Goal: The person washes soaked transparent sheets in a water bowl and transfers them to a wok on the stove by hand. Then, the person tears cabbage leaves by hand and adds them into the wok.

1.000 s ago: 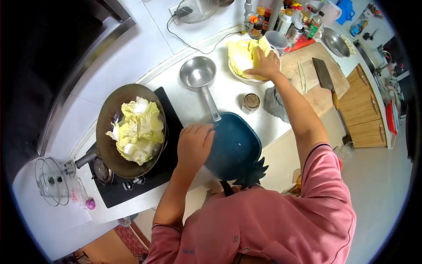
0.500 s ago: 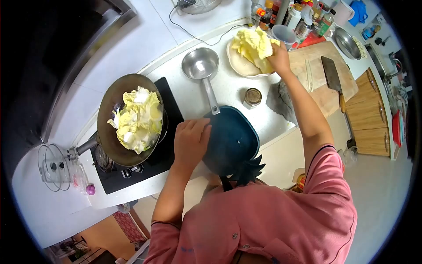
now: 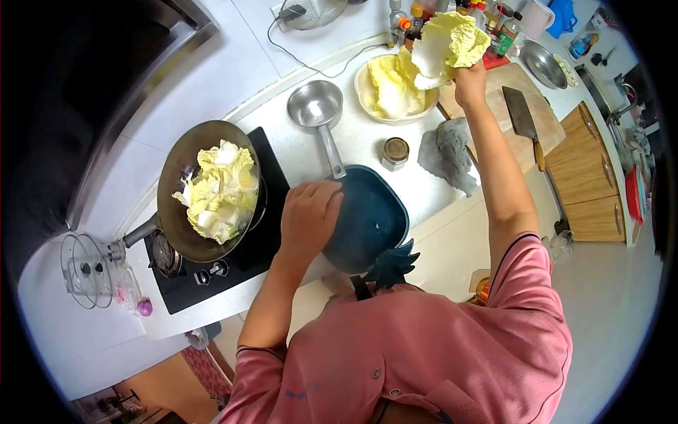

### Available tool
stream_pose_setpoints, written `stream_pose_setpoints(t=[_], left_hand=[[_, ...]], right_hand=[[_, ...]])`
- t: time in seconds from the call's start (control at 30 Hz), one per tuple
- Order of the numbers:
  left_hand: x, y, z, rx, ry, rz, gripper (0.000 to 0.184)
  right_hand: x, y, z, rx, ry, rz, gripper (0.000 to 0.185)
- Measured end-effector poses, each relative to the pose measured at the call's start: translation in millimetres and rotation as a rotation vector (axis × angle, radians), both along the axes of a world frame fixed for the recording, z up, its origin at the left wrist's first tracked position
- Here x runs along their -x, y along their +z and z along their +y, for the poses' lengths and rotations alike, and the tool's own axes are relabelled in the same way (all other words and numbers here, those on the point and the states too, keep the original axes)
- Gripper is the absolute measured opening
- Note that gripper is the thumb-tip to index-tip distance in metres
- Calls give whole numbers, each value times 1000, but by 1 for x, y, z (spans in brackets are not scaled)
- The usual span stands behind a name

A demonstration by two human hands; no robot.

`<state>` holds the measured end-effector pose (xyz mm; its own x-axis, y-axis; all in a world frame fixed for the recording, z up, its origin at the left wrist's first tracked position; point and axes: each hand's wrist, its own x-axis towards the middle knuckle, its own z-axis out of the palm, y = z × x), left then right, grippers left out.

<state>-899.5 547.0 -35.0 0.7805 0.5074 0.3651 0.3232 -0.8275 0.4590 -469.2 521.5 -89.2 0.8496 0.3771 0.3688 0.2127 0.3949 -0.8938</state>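
My right hand (image 3: 470,83) grips a bunch of cabbage leaves (image 3: 452,46), raised over the right edge of a cream bowl (image 3: 361,95). More yellow-green leaves (image 3: 394,88) lie in that bowl. My left hand (image 3: 309,212) is at the left rim of a dark blue pineapple-shaped basin (image 3: 367,219); its fingers are bent together, and what they hold, if anything, is hidden. Farther left, a wok (image 3: 169,177) on the black stove (image 3: 272,166) holds torn cabbage (image 3: 220,191). A steel ladle pan (image 3: 316,104) rests on the counter, its handle reaching toward the basin.
A lidded jar (image 3: 395,152) and a grey cloth (image 3: 448,155) lie between basin and bowl. On the right, a cleaver (image 3: 521,113) rests on a wooden board (image 3: 498,106). Bottles (image 3: 507,34) and a steel bowl (image 3: 544,65) stand behind. Glass lids (image 3: 86,272) are at left.
My right hand has closed on leaves from the bowl and lifted them up and to the right. My left hand has stayed beside the basin. The cabbage in the wok looks the same.
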Motion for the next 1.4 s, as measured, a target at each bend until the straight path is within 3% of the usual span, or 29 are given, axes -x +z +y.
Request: stream_pose_setpoints(t=[0.1,0.23,0.33,0.4,0.43,0.47,0.57,0.6,0.77,0.87,1.0,1.03,1.07,1.13,1.17,1.3,1.4], left_hand=[[1,5,-1,3,-18,-21,14],[2,2,6,75,-10,-124,22],[-7,20,21,595,180,-182,37],[-5,19,51,803,188,-303,51],[-3,28,60,1043,186,-454,56],[7,32,72,1240,135,-489,49],[43,57,85,1402,79,-391,31],[55,55,90,1442,109,-408,27],[132,45,129,940,157,-137,22],[174,28,154,-111,29,69,22],[203,19,168,-431,117,292,9],[212,15,175,-527,117,169,4],[217,14,185,-417,292,320,4],[238,9,210,-357,428,297,1],[241,9,211,-195,448,389,8],[239,-4,190,58,83,292,18],[223,-7,162,137,32,314,21]], right_hand=[[6,16,-8,-45,21,105,30],[54,56,-7,-156,288,309,34],[122,76,16,-192,503,388,35],[162,72,39,-126,646,390,41],[193,78,47,-148,719,453,43],[225,86,54,-171,787,516,44],[299,83,85,-209,959,626,44],[324,80,98,-207,893,551,41],[408,84,151,-1,922,698,30],[444,69,182,241,822,638,25],[490,69,207,290,657,673,19],[494,71,209,285,648,706,18],[498,73,211,279,641,734,18],[506,91,210,142,623,697,19],[505,99,211,166,588,656,20],[488,102,202,193,619,583,17],[478,100,191,216,609,537,15]])
